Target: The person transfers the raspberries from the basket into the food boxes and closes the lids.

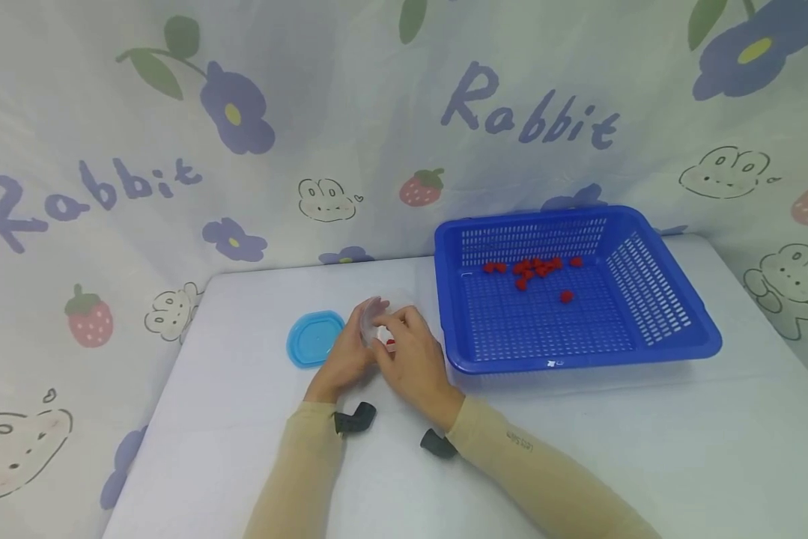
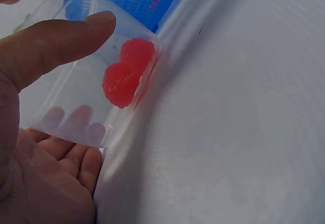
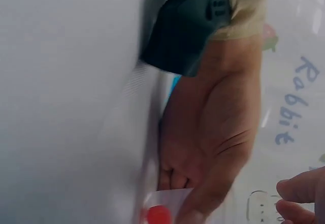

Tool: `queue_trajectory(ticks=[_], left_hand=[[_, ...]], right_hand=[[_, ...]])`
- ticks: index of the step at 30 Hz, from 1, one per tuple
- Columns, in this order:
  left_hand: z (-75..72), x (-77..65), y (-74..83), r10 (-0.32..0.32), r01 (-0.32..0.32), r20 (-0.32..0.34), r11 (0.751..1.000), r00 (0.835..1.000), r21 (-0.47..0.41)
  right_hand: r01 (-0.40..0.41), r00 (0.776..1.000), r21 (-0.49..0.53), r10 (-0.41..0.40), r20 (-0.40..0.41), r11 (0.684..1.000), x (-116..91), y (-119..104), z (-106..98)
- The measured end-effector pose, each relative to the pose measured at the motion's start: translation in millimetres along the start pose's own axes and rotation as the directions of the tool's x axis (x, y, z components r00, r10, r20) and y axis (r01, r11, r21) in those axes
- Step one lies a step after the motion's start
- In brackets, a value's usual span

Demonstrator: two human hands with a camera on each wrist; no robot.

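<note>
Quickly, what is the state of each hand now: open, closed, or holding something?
Left hand: holding the clear plastic cup.
Right hand: open near the cup's mouth, with nothing visible in its fingers.

The word "Rabbit" is legible twice on the wall cloth in the head view; small lettering on the right sleeve cannot be read with certainty.

one blue slotted basket, one light-blue lid, one clear plastic container, two red raspberries in it, roughly a dozen in the basket, too bunched to count exactly, two hands, two wrist cameras
</note>
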State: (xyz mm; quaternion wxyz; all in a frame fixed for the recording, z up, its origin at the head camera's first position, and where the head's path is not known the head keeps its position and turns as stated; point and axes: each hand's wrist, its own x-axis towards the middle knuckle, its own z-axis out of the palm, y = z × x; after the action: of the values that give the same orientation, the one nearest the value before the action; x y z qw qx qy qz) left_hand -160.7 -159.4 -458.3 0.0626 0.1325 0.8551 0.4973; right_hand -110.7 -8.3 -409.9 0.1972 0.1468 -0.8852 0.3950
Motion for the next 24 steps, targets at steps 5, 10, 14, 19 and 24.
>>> queue_trajectory(ticks=[5,10,14,19,24], left_hand=[[-1.8,-1.2,1.1,0.050,-0.050,0.014,0.998,0.999,0.026],[-6.9,-8.1,21.9,0.068,-0.066,0.045,0.997,0.997,-0.035],[-7.5,-9.3,26.5,0.054,-0.052,0.049,0.997,0.997,-0.048],[-4.8,-2.0,8.1,0.014,-0.012,0.040,0.999,0.999,-0.042],[-1.9,1.6,-2.4,0.015,-0.014,0.026,0.998,1.000,-0.055]], right_hand=[[0.004,0.999,0.015,-0.005,0.036,1.000,-1.5,-10.4,-9.1],[0.004,0.996,0.040,-0.007,0.087,0.999,-2.6,-19.0,-21.3],[0.026,0.989,0.020,-0.029,0.144,0.999,-2.5,-23.9,-34.3],[0.060,0.965,0.036,-0.067,0.253,0.998,-0.9,-24.3,-51.4],[0.058,0.958,0.026,-0.063,0.280,0.998,-0.2,-21.1,-65.0]])
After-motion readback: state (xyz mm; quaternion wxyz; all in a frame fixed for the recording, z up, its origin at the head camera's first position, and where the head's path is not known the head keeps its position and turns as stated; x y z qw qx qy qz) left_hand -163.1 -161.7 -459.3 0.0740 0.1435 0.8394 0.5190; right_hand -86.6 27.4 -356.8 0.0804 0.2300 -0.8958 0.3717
